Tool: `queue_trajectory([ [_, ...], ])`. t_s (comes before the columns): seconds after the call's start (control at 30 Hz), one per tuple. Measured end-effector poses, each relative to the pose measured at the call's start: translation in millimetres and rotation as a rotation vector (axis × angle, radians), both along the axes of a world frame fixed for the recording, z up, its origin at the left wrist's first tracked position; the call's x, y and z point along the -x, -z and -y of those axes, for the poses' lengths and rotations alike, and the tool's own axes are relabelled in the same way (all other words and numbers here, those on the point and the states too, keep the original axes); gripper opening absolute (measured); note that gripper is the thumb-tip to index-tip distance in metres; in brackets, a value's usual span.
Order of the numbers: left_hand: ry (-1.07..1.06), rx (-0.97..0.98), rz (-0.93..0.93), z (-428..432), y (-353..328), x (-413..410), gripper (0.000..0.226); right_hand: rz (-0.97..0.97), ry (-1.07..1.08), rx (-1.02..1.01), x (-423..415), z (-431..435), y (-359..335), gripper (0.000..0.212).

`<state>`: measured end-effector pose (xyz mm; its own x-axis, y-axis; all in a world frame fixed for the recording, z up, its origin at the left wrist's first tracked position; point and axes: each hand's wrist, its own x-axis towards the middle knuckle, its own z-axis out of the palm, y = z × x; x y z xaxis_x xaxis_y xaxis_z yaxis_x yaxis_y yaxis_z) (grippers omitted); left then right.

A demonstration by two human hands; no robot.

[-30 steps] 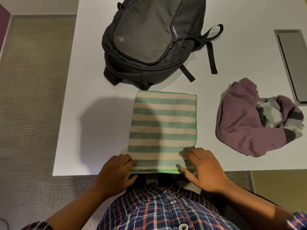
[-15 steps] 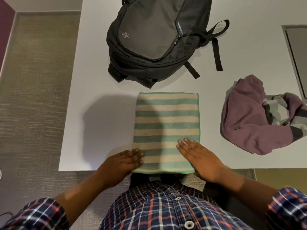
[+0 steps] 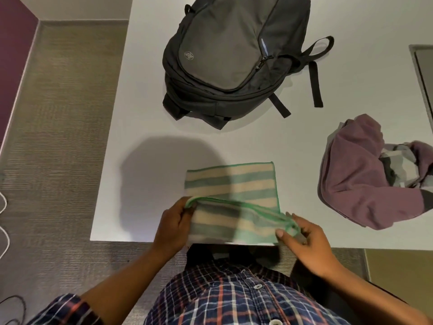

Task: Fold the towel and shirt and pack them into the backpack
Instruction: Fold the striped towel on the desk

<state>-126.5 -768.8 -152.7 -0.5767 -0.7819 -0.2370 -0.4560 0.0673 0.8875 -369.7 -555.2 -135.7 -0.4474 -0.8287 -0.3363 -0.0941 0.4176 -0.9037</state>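
Note:
A green and cream striped towel point(image 3: 230, 184) lies on the white table point(image 3: 145, 141) near its front edge. My left hand point(image 3: 173, 226) pinches the towel's near left corner and my right hand point(image 3: 302, 238) pinches the near right corner; the near edge is lifted and folded back over the towel. A crumpled purple shirt point(image 3: 365, 184) with grey striped parts lies at the right. The dark grey backpack point(image 3: 234, 55) lies flat at the back of the table, zipped shut.
A grey recessed panel point(image 3: 425, 73) sits in the table at the far right. Backpack straps point(image 3: 315, 83) trail toward the right. Carpet floor with cables point(image 3: 4, 221) lies left of the table.
Both hands went from resting flat on the towel's near end to pinching its near corners and lifting that edge up and away from me.

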Motion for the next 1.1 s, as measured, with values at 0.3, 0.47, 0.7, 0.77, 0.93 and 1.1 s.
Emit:
queue_trajectory([
  [0.3,-0.307,-0.160,-0.023,25.1,-4.7,37.0,0.019,0.065,0.210,0.013,10.7,52.6,1.1,0.019],
  [0.47,-0.311,-0.013,0.105,47.5,3.9,43.2,0.032,-0.027,0.244,-0.027,21.4,81.7,5.1,0.011],
  [0.7,-0.308,0.208,0.363,61.4,11.7,53.1,0.043,-0.344,0.134,-0.230,35.4,101.1,26.1,0.027],
  [0.77,-0.244,0.379,0.396,53.5,14.8,50.9,0.045,-0.487,0.108,-0.218,32.4,102.4,24.9,0.041],
  [0.93,0.193,0.678,0.379,15.6,28.1,52.6,0.053,-0.773,-0.180,-0.084,8.5,114.1,16.3,0.061],
  [1.1,0.378,0.637,0.521,0.5,51.5,62.6,0.070,-0.922,-0.475,-0.254,-13.1,119.5,45.1,0.073],
])
